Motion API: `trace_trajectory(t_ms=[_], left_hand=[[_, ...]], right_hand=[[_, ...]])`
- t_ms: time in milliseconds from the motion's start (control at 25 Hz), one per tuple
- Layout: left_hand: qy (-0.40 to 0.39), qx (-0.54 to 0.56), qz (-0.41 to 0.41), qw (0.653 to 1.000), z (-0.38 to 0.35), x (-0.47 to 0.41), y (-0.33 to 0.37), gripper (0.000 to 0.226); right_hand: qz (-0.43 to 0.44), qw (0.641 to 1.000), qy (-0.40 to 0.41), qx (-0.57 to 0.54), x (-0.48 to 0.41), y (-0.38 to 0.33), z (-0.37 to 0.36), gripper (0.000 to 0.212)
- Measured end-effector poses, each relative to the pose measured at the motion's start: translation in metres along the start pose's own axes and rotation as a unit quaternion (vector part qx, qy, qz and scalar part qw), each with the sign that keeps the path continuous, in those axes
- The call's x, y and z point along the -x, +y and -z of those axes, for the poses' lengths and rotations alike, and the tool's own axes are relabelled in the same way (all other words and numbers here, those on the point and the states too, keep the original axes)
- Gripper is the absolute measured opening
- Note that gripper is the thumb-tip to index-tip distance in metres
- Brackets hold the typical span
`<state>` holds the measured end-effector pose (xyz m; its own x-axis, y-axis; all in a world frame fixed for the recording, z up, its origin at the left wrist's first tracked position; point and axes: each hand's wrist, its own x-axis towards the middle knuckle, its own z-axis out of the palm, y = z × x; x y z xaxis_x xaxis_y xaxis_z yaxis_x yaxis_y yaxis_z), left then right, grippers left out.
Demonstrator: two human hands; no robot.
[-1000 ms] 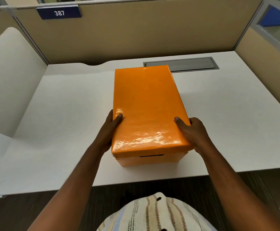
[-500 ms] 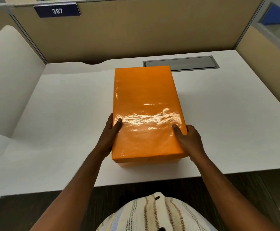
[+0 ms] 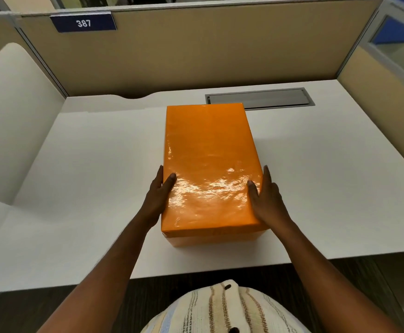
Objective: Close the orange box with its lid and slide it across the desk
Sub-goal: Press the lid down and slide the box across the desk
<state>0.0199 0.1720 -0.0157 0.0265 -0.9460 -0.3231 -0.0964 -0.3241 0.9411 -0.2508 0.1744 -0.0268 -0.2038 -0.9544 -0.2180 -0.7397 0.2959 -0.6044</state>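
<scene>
An orange box [image 3: 216, 241] stands on the white desk [image 3: 88, 179], its glossy orange lid [image 3: 208, 159] seated flat over it. Only a thin strip of the box shows under the lid at the near end. My left hand [image 3: 158, 197] presses the lid's left side, thumb on top. On the lid's right side rests my right hand [image 3: 267, 200], thumb on top and fingers along the edge. Both hands clasp the near half of the box.
A grey cable hatch [image 3: 259, 98] is set into the desk just behind the box's far right corner. Beige partition walls [image 3: 196, 54] close the back and right; a white curved divider [image 3: 11, 116] stands on the left. The desk's near edge lies just below the box.
The lid has settled down over the box, hiding the slot on its near face. Box and hands have shifted slightly away from me.
</scene>
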Motion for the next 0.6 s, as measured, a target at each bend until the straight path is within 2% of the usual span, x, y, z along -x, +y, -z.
trace_trajectory(t_ms=[120, 280, 440, 600], left_hand=[[0.006, -0.046, -0.001, 0.999, 0.004, -0.007, 0.003, 0.073], [-0.025, -0.026, -0.001, 0.999, 0.007, -0.016, 0.008, 0.071], [0.072, -0.077, -0.043, 0.994, -0.010, -0.012, 0.004, 0.057], [0.065, -0.087, -0.061, 0.992, -0.010, -0.015, 0.000, 0.058]], right_hand=[[0.042, 0.996, -0.033, 0.068, -0.005, -0.004, 0.003, 0.059], [0.054, 0.991, -0.011, 0.119, -0.006, -0.007, 0.004, 0.069], [0.090, 0.985, 0.023, 0.143, -0.006, -0.009, 0.008, 0.079], [0.069, 0.988, -0.008, 0.137, -0.010, -0.012, 0.012, 0.075]])
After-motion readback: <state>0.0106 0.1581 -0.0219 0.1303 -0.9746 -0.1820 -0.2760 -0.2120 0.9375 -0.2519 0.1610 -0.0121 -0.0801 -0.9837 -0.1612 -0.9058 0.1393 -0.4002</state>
